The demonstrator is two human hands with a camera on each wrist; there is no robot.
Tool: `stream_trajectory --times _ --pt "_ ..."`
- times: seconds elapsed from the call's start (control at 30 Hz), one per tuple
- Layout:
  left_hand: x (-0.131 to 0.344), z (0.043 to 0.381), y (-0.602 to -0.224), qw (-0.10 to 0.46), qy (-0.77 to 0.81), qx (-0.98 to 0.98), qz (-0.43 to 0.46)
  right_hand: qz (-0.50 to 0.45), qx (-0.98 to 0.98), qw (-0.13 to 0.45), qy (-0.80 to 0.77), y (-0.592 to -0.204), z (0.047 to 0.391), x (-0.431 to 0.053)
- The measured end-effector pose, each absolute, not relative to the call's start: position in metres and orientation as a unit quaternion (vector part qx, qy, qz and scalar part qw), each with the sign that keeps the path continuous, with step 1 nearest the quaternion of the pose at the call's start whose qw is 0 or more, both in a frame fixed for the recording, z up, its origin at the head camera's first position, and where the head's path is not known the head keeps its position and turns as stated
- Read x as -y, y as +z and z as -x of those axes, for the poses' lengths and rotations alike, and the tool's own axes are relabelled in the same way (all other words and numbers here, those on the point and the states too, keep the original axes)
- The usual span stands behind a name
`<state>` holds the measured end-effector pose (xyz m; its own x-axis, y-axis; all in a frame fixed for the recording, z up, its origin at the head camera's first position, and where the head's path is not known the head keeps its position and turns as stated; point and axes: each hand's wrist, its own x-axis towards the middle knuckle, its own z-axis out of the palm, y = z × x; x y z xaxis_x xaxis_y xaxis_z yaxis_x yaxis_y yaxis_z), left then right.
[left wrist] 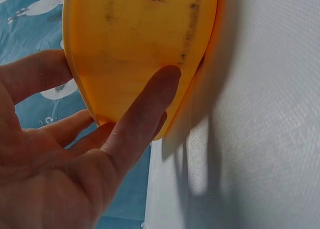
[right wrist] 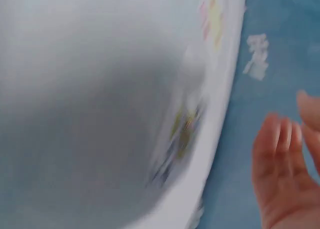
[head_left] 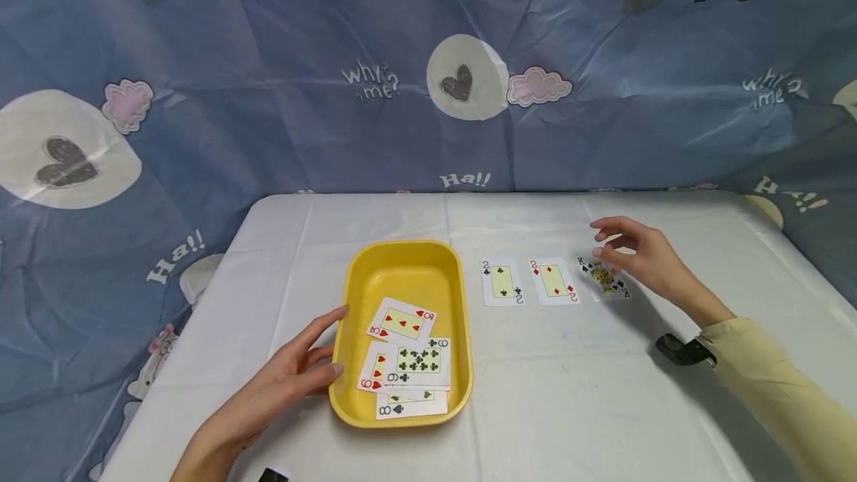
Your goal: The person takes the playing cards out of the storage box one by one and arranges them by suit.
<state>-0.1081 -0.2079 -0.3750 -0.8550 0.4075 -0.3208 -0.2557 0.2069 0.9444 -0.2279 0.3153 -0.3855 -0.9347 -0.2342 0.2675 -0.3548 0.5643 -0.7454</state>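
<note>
My left hand [head_left: 284,378] is at the left side of a yellow tray [head_left: 466,333], its fingers fairly straight. In the left wrist view, the thumb [left wrist: 150,114] lies against the tray's outer wall and the other fingertips touch its edge. Inside the tray lie overlapping playing cards, with a three of hearts [head_left: 402,323] on top and a clubs card [head_left: 422,364] below it. Over the black king card [head_left: 605,279] hovers my right hand [head_left: 639,255], fingers loosely bent and holding nothing. The right wrist view is blurred, with the bare hand [right wrist: 285,179] at its right.
Left of the king, a two of diamonds [head_left: 554,281] and a two of clubs [head_left: 502,283] lie face up in a row on the white table [head_left: 569,393]. A blue printed cloth [head_left: 402,140] hangs behind the table's far edge.
</note>
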Motion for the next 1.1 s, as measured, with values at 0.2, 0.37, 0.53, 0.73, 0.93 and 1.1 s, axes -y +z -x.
stream_trajectory --times 0.2,0.37,0.53,0.73,0.93,1.1 --pt "0.209 0.107 -0.377 0.267 0.63 -0.728 -0.053 -0.192 0.852 0.088 0.48 -0.374 0.221 -0.27" --pt "0.21 0.107 -0.378 0.27 0.63 -0.726 -0.052 -0.234 0.816 0.061 0.525 -0.367 0.215 -0.227" --pt "0.209 0.107 -0.378 0.273 0.632 -0.723 -0.05 -0.3 0.787 -0.007 0.538 -0.366 0.207 -0.186" --pt "0.209 0.107 -0.377 0.271 0.634 -0.722 -0.051 -0.357 0.767 -0.061 0.529 -0.368 0.2 -0.147" --pt "0.211 0.107 -0.376 0.27 0.634 -0.723 -0.053 -0.395 0.761 -0.097 0.505 -0.367 0.2 -0.113" --pt "0.21 0.108 -0.375 0.269 0.632 -0.725 -0.049 -0.424 0.777 -0.122 0.449 -0.364 0.206 -0.089"
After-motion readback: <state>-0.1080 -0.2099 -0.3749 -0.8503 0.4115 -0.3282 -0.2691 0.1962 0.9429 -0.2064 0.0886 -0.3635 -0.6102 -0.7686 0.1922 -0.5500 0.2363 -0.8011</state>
